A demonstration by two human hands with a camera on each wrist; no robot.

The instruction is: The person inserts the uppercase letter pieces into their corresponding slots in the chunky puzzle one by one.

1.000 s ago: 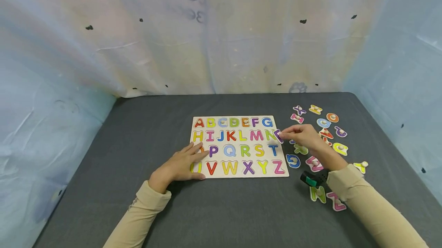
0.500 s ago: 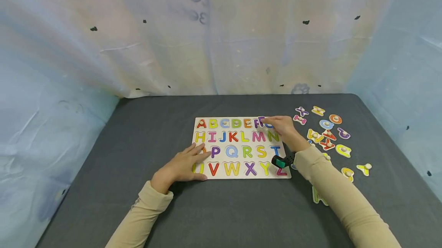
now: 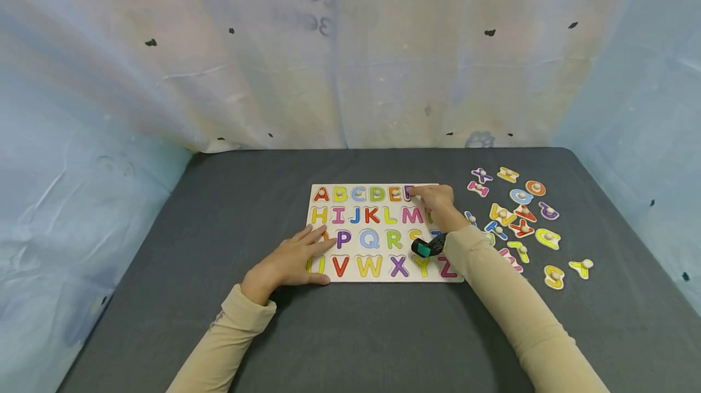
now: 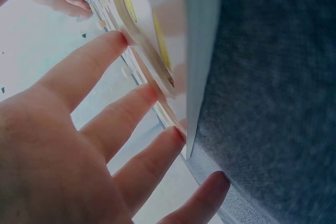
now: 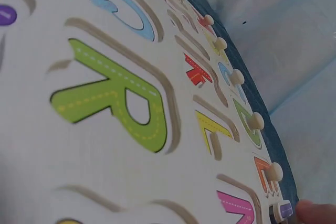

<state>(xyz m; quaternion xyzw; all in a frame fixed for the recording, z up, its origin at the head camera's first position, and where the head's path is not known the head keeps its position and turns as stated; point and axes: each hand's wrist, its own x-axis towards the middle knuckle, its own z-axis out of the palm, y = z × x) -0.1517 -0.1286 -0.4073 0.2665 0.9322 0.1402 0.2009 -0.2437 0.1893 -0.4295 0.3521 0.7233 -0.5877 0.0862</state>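
A white wooden alphabet puzzle board [image 3: 356,225] lies flat on the dark cloth. My left hand [image 3: 287,261] rests on its lower left corner, fingers spread and fairly straight. In the left wrist view several fingertips [image 4: 170,135] touch the board's edge. At the top row, my right hand [image 3: 440,199] holds the purple letter F piece [image 3: 408,194] at the F recess, just right of the E piece [image 3: 395,193]. In the right wrist view, a fingertip [image 5: 315,213] is beside the purple F, whose seating is hard to judge. The G recess is hidden under the hand.
Knobbed letter pieces A [image 3: 321,194], B [image 3: 340,194], C [image 3: 358,194] and D [image 3: 376,193] sit in their recesses. Several loose letter pieces, among them a yellow Y [image 3: 581,269] and an orange O [image 3: 535,188], lie scattered right of the board.
My right hand has carried the purple F from the board's right edge up and left to the F recess, and lowered it there. My left hand has stayed on the board.
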